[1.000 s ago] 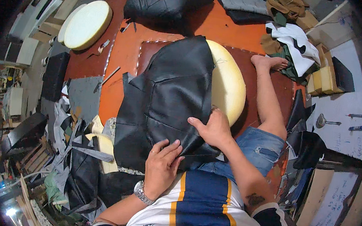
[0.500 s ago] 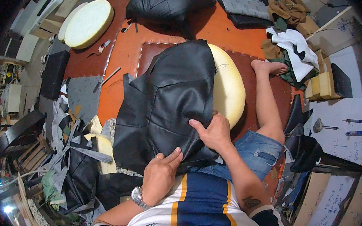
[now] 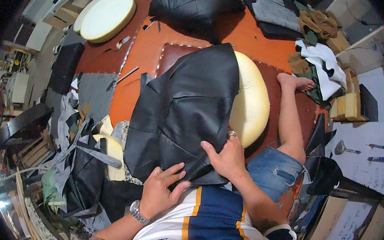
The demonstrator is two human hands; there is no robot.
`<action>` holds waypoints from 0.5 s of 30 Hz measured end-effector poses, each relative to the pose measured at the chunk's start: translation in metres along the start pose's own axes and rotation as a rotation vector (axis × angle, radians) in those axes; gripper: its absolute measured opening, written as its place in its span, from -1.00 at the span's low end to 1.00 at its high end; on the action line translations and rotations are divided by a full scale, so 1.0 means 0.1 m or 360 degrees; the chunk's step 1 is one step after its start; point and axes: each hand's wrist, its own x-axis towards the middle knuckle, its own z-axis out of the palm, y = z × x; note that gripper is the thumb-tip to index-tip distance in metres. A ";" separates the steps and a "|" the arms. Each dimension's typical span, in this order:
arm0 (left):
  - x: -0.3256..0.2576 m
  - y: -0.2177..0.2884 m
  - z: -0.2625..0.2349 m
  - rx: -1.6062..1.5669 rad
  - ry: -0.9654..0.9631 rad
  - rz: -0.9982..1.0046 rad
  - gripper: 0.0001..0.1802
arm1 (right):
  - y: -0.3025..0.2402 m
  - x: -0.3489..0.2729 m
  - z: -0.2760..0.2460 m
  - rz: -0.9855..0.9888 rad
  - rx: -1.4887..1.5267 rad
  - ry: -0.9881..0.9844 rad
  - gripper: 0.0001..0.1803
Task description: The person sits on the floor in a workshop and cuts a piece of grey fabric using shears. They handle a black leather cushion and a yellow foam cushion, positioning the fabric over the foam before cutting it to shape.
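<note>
An orange, dark-red and grey patchwork floor covering (image 3: pixel 143 54) fills the middle; at left are a brown slatted wooden frame (image 3: pixel 35 151) and a glaring white light (image 3: pixel 1 204).

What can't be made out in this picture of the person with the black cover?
All in the head view:
- Left part of the pale foam disc: hidden by the black cover.
- Fingertips of the right hand, thumb aside: bent out of sight, so their grip is unclear.
- Far end of the puffy cushion: cut off by the top edge.
- Watch dial: too small to read.
</note>
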 end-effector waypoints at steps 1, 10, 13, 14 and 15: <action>0.04 -0.01 0.02 -0.0013 0.0023 -0.0131 -0.74 | -0.01 -0.01 0.00 0.0022 0.0003 -0.0008 -0.50; 0.38 -0.03 0.36 0.0373 0.0065 -0.0671 0.30 | -0.07 0.03 -0.10 0.0061 -0.0121 -0.0021 -0.37; 0.32 -0.16 0.39 0.0058 -0.0186 -0.0996 0.64 | -0.10 0.03 -0.14 0.0250 -0.0081 -0.0282 -0.40; 0.31 -0.21 0.40 -0.0035 -0.0194 -0.1053 0.64 | -0.10 0.03 -0.15 0.0189 -0.0083 -0.0233 -0.41; 0.30 -0.26 0.41 -0.0146 -0.0216 -0.1123 0.63 | -0.08 0.04 -0.17 0.0144 -0.0091 -0.0197 -0.43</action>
